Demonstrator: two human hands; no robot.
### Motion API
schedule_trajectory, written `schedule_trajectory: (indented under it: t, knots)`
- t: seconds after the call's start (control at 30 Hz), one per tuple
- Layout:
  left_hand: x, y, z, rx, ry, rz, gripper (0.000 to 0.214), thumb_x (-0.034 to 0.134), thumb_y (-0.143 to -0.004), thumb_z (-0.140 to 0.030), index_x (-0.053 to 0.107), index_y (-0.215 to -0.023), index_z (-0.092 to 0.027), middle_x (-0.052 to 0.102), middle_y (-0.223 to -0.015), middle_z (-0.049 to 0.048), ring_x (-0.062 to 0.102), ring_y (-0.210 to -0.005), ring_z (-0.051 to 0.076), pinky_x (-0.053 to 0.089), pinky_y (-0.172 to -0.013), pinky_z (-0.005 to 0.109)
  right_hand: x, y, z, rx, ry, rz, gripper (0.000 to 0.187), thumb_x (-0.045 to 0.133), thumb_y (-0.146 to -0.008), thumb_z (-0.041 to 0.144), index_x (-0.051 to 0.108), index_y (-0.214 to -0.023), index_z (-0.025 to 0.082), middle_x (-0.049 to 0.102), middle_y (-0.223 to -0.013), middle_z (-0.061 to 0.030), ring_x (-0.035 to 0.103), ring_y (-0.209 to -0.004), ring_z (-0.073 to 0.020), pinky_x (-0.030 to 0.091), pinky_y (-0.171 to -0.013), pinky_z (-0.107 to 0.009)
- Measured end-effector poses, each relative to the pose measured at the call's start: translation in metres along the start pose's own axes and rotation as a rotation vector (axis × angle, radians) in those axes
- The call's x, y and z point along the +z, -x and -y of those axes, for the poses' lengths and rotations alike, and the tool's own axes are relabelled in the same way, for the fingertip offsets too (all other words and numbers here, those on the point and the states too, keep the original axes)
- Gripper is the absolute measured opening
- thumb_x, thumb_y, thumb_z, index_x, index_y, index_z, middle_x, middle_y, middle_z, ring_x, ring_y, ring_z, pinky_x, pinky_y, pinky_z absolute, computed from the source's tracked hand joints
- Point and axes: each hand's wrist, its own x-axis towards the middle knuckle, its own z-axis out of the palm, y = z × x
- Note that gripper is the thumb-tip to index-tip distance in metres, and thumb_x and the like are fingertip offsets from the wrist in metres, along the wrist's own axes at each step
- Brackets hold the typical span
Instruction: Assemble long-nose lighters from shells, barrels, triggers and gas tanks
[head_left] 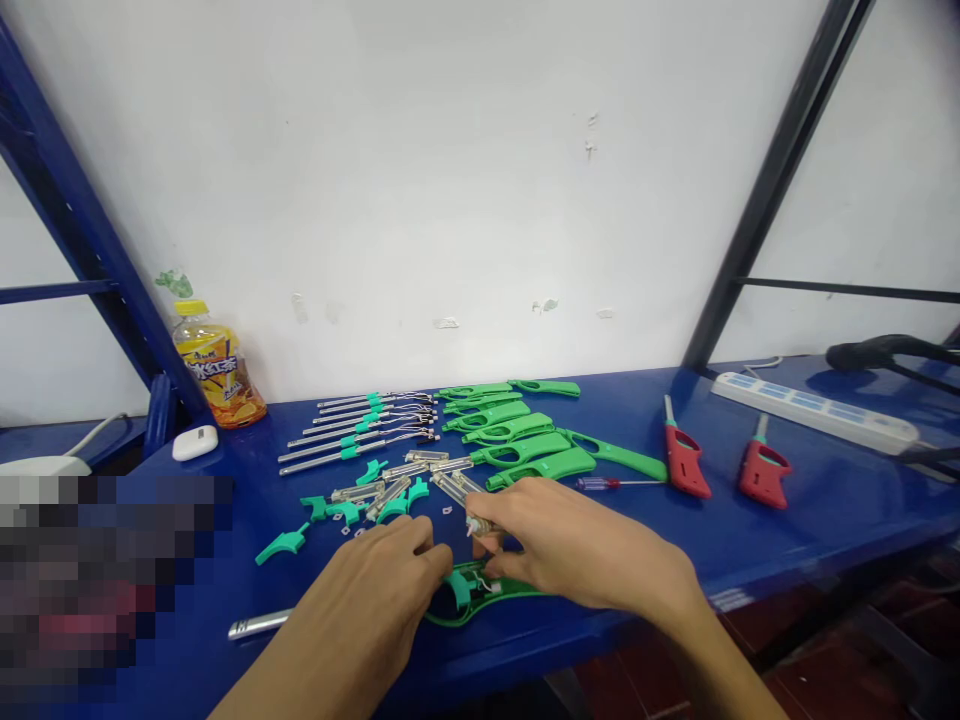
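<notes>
A green lighter shell half (510,590) lies near the table's front edge, with a teal trigger (457,590) and thin wires inside it. My left hand (375,590) is closed at its left end, fingertips gripping near the trigger; the grip itself is partly hidden. From this end a silver metal tube (259,624) sticks out to the left, passing behind my left wrist. Pinched in my right hand (555,535) is a small clear lighter fuel tank (477,525), mostly covered by the fingers, just above the shell.
Behind my hands lie several clear fuel tanks (452,490), teal triggers (285,543), metal tubes with wires (322,460) and green shells (544,467). To the right are a screwdriver (600,484), two red lighters (684,465) and a power strip (817,412). A drink bottle (221,375) stands left.
</notes>
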Motion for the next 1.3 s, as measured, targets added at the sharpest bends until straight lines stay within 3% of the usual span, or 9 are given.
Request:
schedule_trajectory:
  t: [0.37, 0.67, 0.8, 1.03, 1.3]
  knots:
    - [-0.005, -0.002, -0.002, -0.01, -0.04, 0.064, 0.048, 0.037, -0.098, 0.005, 0.076, -0.111, -0.021, 0.074, -0.112, 0.0109, 0.076, -0.101, 0.03, 0.061, -0.087, 0.042, 0.004, -0.003, 0.004, -0.077, 0.13, -0.064, 0.02, 0.067, -0.1, 0.014, 0.054, -0.089, 0.023, 0.039, -0.066, 0.0077, 0.031, -0.06, -0.0128, 0.015, -0.054, -0.03]
    - [-0.003, -0.004, -0.003, -0.024, -0.017, 0.063, 0.049, 0.037, -0.099, 0.004, 0.075, -0.118, -0.022, 0.074, -0.117, 0.0116, 0.076, -0.107, 0.032, 0.062, -0.091, 0.047, 0.004, -0.003, 0.006, -0.09, 0.08, -0.069, 0.019, 0.062, -0.103, 0.014, 0.051, -0.089, 0.023, 0.057, -0.077, 0.0044, 0.046, -0.066, -0.0135, 0.02, -0.057, -0.03]
    - [0.002, -0.002, 0.0, -0.012, 0.038, 0.018, 0.05, 0.038, -0.1, 0.002, 0.074, -0.124, -0.022, 0.074, -0.119, 0.0122, 0.076, -0.107, 0.032, 0.062, -0.093, 0.047, 0.002, -0.004, 0.006, -0.096, 0.061, -0.069, 0.022, 0.061, -0.103, 0.013, 0.049, -0.088, 0.023, 0.055, -0.079, 0.005, 0.044, -0.066, -0.0127, 0.021, -0.056, -0.03]
    - [0.011, 0.002, 0.007, 0.024, 0.14, -0.14, 0.04, 0.042, -0.101, -0.005, 0.076, -0.113, -0.025, 0.076, -0.112, 0.0089, 0.076, -0.107, 0.026, 0.06, -0.094, 0.034, 0.003, -0.005, 0.006, -0.127, 0.067, -0.098, 0.023, 0.061, -0.102, 0.01, 0.048, -0.087, 0.023, 0.054, -0.081, 0.0053, 0.041, -0.067, -0.0129, 0.023, -0.057, -0.03]
    - [0.006, -0.001, 0.006, -0.02, 0.111, -0.05, 0.039, 0.042, -0.102, -0.005, 0.074, -0.116, -0.023, 0.076, -0.116, 0.0098, 0.077, -0.107, 0.029, 0.061, -0.094, 0.042, -0.002, -0.004, 0.007, -0.145, 0.052, -0.166, 0.026, 0.059, -0.099, 0.009, 0.042, -0.086, 0.024, 0.053, -0.083, 0.005, 0.041, -0.069, -0.0128, 0.024, -0.058, -0.03]
